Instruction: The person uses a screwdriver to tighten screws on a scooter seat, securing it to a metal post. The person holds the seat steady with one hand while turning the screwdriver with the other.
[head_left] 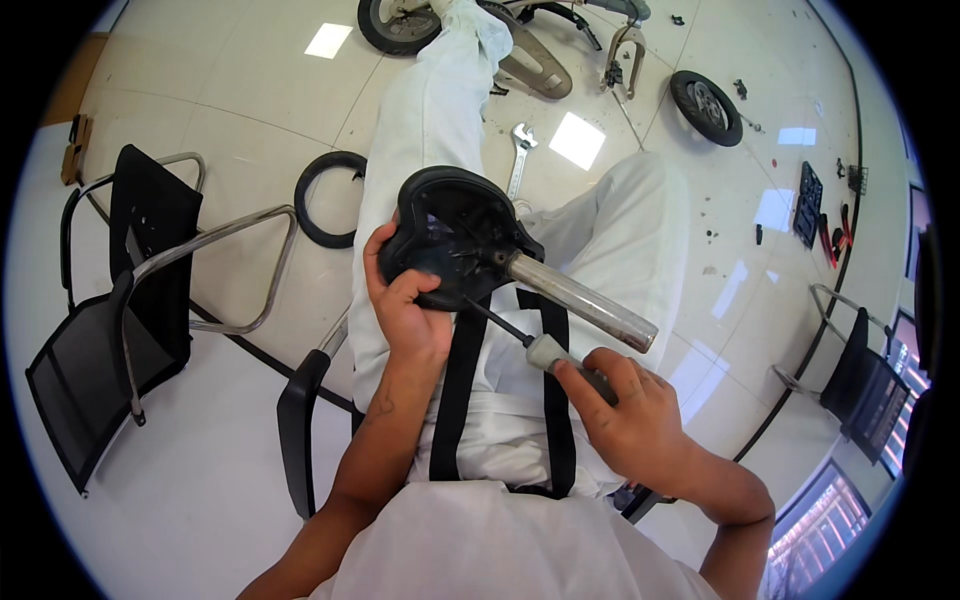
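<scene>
A black bike saddle (440, 225) rests over my lap with its hollow underside facing up. Its metal seat post (590, 302) sticks out toward the lower right. My left hand (405, 305) grips the saddle's left rim, thumb over the inside edge. In my right hand (630, 410) is a screwdriver (550, 352) with a grey handle, fingers wrapped round it. The dark shaft points up and left to the saddle's lower edge; whether the tip touches a screw cannot be made out.
Beyond my knees lie an adjustable wrench (521, 155), a black tyre (306, 228), a small wheel (706, 108) and a partly dismantled bike (535, 65). A black tool tray (808, 205) and red-handled pliers (826, 240) are at right. Black chairs (150, 250) stand at left and right (865, 380).
</scene>
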